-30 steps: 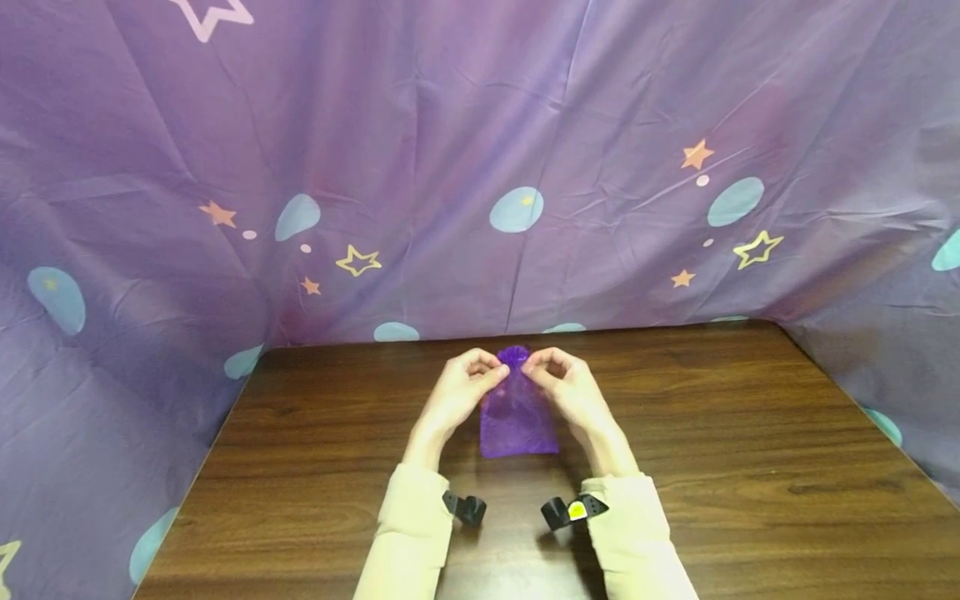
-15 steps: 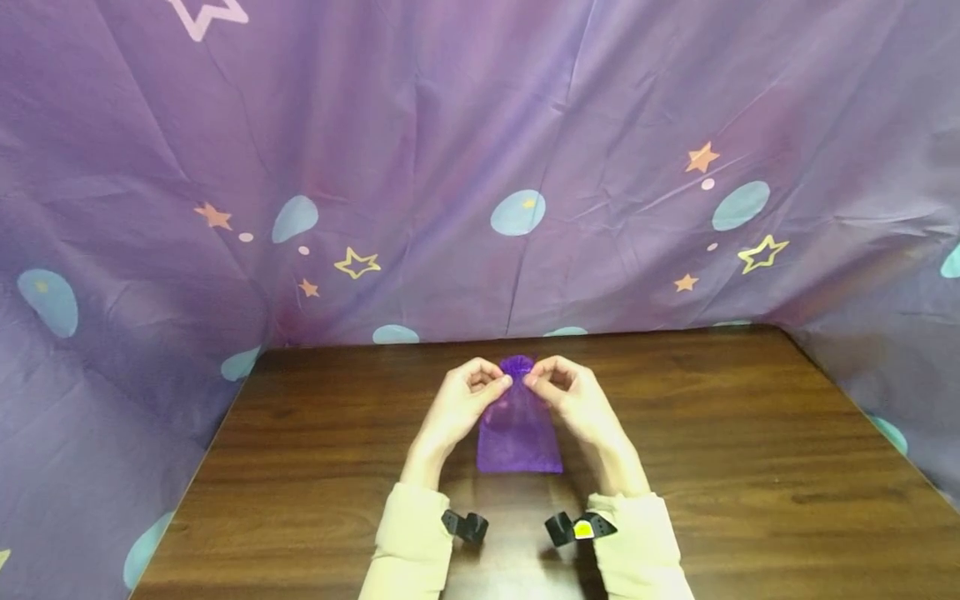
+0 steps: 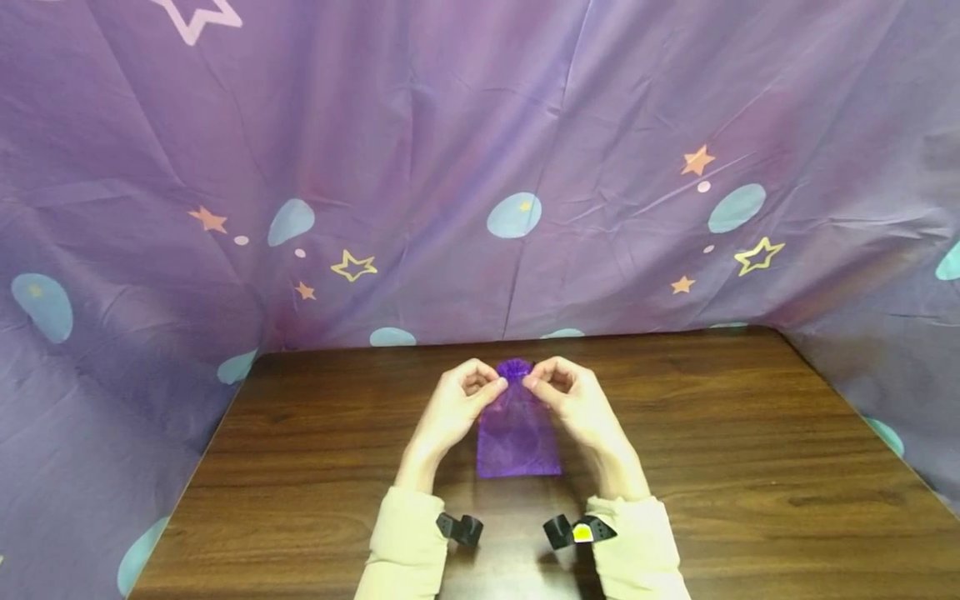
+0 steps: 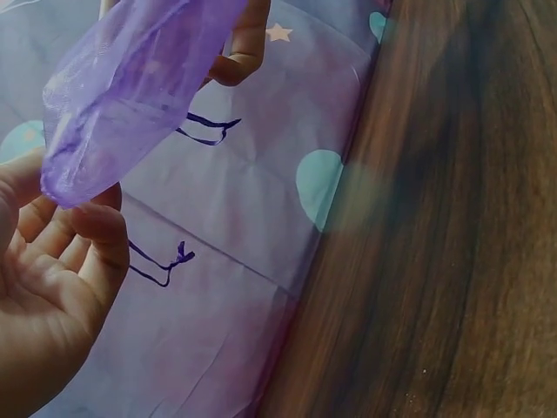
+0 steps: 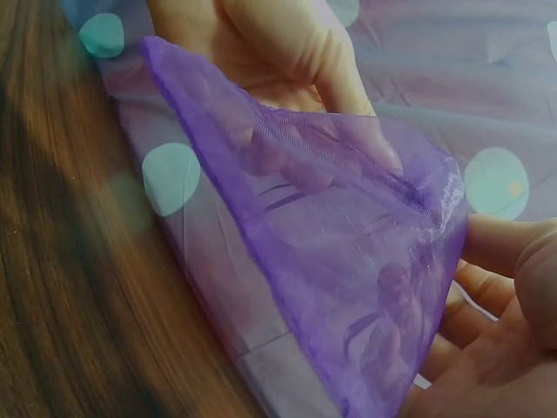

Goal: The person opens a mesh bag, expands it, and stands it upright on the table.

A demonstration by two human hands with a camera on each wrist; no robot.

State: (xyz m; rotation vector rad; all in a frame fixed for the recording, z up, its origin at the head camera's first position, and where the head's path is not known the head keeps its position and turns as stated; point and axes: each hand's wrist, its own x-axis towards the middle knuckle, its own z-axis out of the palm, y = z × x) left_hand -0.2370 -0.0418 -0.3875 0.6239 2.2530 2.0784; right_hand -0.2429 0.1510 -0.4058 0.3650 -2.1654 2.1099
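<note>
Caution: the pouch point(image 3: 517, 446) is thin, sheer purple fabric and could slip from one pinch if the two hands pull unevenly. A hard outward pull could also strain the fabric near the gathered top point(image 3: 514, 367). The drawstring loops point(image 4: 182, 253) (two show in the left wrist view, extending past the fingers) could snag or twist if a fingertip catches one.

Position: the left hand point(image 3: 459, 402) pinches the left edge just below the gathers, thumb against curled fingers; the right hand point(image 3: 576, 402) pinches the right edge likewise. The pouch sits between the hands, gathers at the far end, hem toward the near side, over the surface point(image 3: 750, 467). Contact between hem and surface cannot be determined.
</note>
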